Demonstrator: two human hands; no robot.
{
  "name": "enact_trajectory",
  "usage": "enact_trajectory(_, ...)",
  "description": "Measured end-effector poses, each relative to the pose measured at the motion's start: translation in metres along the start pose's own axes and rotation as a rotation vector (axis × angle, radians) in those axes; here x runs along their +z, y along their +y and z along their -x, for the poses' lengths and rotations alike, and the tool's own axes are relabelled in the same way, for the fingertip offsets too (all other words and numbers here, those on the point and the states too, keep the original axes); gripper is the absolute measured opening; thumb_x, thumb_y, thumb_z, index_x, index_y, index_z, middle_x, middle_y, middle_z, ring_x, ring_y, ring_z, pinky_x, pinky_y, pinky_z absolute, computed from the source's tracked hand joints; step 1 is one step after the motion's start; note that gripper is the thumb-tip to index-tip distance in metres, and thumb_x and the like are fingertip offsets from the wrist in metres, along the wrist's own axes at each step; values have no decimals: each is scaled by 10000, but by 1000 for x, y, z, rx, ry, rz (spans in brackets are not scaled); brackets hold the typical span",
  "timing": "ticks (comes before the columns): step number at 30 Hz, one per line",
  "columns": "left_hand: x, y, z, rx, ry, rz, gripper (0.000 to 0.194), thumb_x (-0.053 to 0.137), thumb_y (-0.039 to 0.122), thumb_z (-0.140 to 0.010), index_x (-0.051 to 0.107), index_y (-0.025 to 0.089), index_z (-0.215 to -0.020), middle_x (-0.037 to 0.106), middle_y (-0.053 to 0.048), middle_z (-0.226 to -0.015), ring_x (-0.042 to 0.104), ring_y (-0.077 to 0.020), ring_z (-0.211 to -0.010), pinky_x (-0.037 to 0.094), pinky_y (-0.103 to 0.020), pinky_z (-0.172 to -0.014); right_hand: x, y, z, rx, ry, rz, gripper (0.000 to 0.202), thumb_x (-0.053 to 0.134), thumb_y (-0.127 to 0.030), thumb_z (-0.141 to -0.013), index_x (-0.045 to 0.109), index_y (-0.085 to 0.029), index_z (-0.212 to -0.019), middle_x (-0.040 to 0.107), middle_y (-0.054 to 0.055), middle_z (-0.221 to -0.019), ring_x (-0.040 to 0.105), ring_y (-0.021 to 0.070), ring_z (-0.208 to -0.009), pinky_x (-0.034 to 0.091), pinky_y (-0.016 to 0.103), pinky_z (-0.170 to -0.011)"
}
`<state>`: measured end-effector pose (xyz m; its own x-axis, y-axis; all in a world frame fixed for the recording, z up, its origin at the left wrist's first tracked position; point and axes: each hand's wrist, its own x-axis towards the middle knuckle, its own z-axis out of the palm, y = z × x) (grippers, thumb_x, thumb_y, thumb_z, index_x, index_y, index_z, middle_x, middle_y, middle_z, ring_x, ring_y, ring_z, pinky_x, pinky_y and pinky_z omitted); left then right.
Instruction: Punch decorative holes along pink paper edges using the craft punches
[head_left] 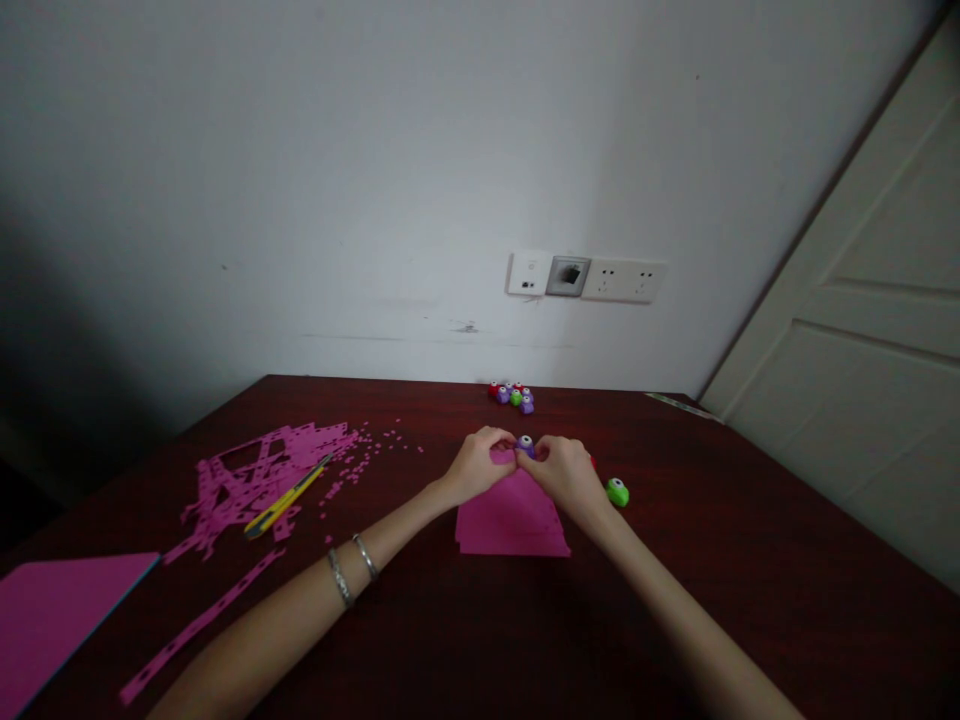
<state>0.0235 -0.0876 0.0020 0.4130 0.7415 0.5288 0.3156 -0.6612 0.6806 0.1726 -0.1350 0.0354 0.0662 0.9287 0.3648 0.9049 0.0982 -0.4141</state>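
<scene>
Over the near middle of the table, my left hand (475, 465) pinches the far edge of a pink sheet of paper (504, 528), with its fingers closed. My right hand (564, 474) has thumb and fingers closed at a small purple craft punch (526, 446) with a white-ringed dot on top. The punch sits at the paper's far edge, between my two hands. How far the paper goes into it is hidden by my fingers. More pink sheets seem stacked beneath. A green craft punch (617, 491) lies beside my right wrist, and a red one (592, 462) is mostly hidden behind that hand.
Several red, purple and green punches (516, 397) cluster near the wall. Left of my hands lie pink paper scraps (259, 470), tiny punched bits (352, 472), a yellow utility knife (289, 503), a punched strip (202, 628) and a large pink sheet (67, 620). Wall sockets (624, 281) are above the table.
</scene>
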Motion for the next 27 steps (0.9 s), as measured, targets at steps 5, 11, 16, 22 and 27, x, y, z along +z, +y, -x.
enact_trajectory(5, -17, -3, -8, 41, -211, -183, 281, 628, 259, -708, 623, 158, -970, 631, -58, -909, 543, -182, -875, 415, -316, -805, -8, 7, 6, 30, -18, -31, 240, 560, -362, -714, 608, -175, -570, 645, 64, -565, 615, 189, -576, 369, 241, -519)
enact_trajectory(11, -43, -28, -17, -97, -516, -487, 425, 645, 427, -668, 630, 152, -993, 571, -113, -990, 491, -262, -958, 384, -358, -830, -13, 27, 41, 215, -151, -298, 248, 566, -409, -704, 624, -169, -683, 643, 33, -585, 594, 152, -469, 429, 216, -417)
enact_trajectory(16, -55, -33, -19, -257, -721, -632, 689, 648, 563, -597, 542, 158, -1144, 488, -167, -1109, 413, -344, -1052, 374, -424, -838, -5, 40, 74, 333, -199, -424, 280, 578, -425, -682, 629, -159, -751, 618, 20, -593, 565, 143, -441, 457, 222, -374)
enact_trajectory(22, -56, -39, -20, -321, -730, -682, 722, 604, 610, -619, 514, 135, -1155, 446, -194, -1148, 372, -366, -1093, 363, -435, -848, -4, 42, 85, 267, -171, -408, 318, 560, -456, -705, 653, -155, -746, 615, 36, -591, 584, 164, -523, 468, 212, -431)
enact_trajectory(27, -54, -44, -21, -309, -711, -663, 690, 634, 589, -605, 519, 147, -1122, 446, -162, -1109, 377, -339, -1066, 370, -391, -829, -6, 34, 86, 196, -166, -411, 303, 552, -442, -723, 665, -162, -748, 616, 27, -563, 571, 150, -485, 454, 208, -445)
